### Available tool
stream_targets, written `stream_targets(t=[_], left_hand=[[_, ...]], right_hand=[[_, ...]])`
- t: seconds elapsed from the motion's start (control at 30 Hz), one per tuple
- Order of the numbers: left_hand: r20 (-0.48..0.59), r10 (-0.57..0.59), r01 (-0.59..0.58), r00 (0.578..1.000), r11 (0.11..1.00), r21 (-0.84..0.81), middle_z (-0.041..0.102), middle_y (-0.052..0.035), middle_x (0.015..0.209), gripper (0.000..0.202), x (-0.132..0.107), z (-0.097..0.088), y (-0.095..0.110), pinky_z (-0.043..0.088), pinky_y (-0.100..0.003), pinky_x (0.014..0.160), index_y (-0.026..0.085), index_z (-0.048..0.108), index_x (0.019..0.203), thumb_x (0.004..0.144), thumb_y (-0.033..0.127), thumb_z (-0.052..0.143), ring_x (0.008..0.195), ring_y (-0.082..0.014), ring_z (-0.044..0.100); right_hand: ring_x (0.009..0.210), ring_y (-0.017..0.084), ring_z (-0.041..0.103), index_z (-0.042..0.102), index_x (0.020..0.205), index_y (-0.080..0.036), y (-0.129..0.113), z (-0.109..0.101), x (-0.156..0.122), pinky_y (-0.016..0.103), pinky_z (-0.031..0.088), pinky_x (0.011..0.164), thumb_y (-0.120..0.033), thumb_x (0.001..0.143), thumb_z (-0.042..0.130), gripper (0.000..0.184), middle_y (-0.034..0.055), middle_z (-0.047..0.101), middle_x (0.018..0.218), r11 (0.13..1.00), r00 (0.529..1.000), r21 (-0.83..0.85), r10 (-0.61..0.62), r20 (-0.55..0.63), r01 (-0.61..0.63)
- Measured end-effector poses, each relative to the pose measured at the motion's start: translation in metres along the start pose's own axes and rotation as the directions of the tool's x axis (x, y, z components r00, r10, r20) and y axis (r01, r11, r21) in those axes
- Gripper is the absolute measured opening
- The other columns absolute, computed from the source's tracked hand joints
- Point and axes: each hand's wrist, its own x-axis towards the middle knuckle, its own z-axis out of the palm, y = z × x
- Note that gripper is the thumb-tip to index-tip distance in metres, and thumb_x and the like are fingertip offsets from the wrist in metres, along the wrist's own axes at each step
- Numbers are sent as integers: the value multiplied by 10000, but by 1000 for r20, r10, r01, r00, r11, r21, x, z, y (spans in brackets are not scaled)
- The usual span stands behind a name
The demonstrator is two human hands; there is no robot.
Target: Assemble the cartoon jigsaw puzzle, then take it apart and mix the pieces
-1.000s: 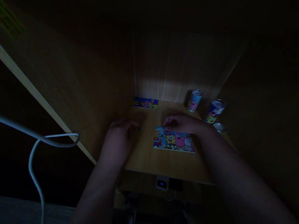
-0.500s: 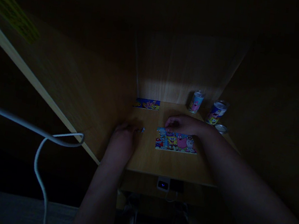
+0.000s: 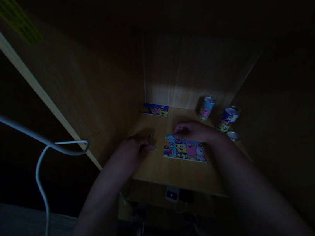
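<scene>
While the right hand bent in from four o'clock, its fingers curled over the puzzle's eleven o'clock edge, the left hand reached from seven o'clock, palm down. A small piece showed at the left fingertips; whether either hand pinched anything, I couldn't tell in that gloom. The puzzle lay flat on the shelf, at the left hand's three o'clock, crowded with cartoon figures, yellow and pink at its middle.

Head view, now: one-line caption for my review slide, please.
Left hand at a small piece, right hand at the upper edge of a cartoon picture, on a dim wooden shelf.
</scene>
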Motion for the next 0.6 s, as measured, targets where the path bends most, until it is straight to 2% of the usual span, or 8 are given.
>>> stream_targets(t=[0.1, 0.23, 0.43, 0.6], left_hand=[[-11, 1, -1, 1000, 998, -68, 825, -42, 1088, 194, 0, -2, -4, 536, -336, 907, 233, 778, 1050, 1035, 248, 584, 1000, -242, 768], [27, 40, -36, 999, 993, -111, 821, -34, 1140, 167, 2, 1, -9, 538, -336, 960, 245, 802, 1055, 996, 233, 646, 1060, -241, 766], [9, 55, -53, 998, 990, -129, 802, -64, 1126, 98, 10, 11, -7, 542, -351, 927, 222, 793, 991, 944, 199, 710, 1019, -244, 755], [1, 67, -66, 998, 980, -187, 789, -48, 1068, 51, 15, 16, -9, 533, -340, 883, 222, 757, 938, 930, 203, 711, 971, -228, 743]], right_hand=[[918, 223, 710, 739, 1061, -225, 1, 0, 0, 353, 554, 830, -539, 876, 764, 366, 46, 790, 1025, 1000, 1000, 5, 0, -2, 0], [936, 224, 709, 746, 1065, -236, -1, 0, 0, 356, 554, 849, -535, 878, 777, 354, 48, 791, 1039, 1000, 1000, 0, 15, -6, -15], [911, 205, 699, 740, 1073, -219, -4, -1, -2, 336, 550, 834, -500, 898, 779, 334, 43, 788, 1027, 1000, 1000, 14, 8, 10, -8], [897, 200, 686, 740, 1080, -214, -2, -1, -1, 331, 542, 824, -520, 879, 788, 369, 42, 774, 1003, 1000, 1000, -6, -2, -2, 2]])
